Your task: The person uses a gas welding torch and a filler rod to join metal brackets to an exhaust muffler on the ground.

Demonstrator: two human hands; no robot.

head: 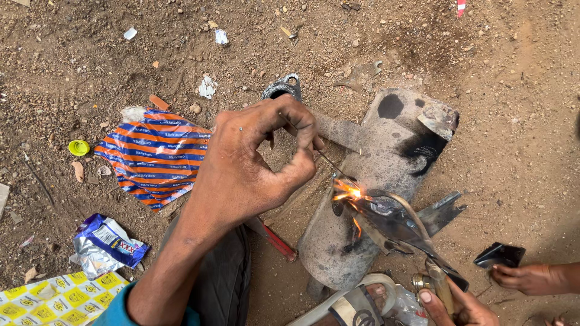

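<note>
My left hand [254, 163] pinches a thin metal filler rod [329, 162] between thumb and fingers, its tip pointing down to an orange flame [349, 193]. The flame burns on a dark metal bracket [393, 226] lying against a grey, soot-stained exhaust muffler [368, 181] on the dirt. My right hand [456, 308] at the bottom edge grips the brass handle of a gas torch [438, 284], whose curved nozzle reaches to the flame. The muffler's pipe ends in a flange [283, 88] behind my left hand.
Another person's hand [525, 279] rests on the ground at right beside a black metal piece [499, 255]. A sandalled foot [356, 305] sits under the muffler. An orange-and-blue striped bag [154, 157], foil wrappers [106, 244], a yellow cap [78, 147] and a red-handled tool [275, 240] lie on the dirt.
</note>
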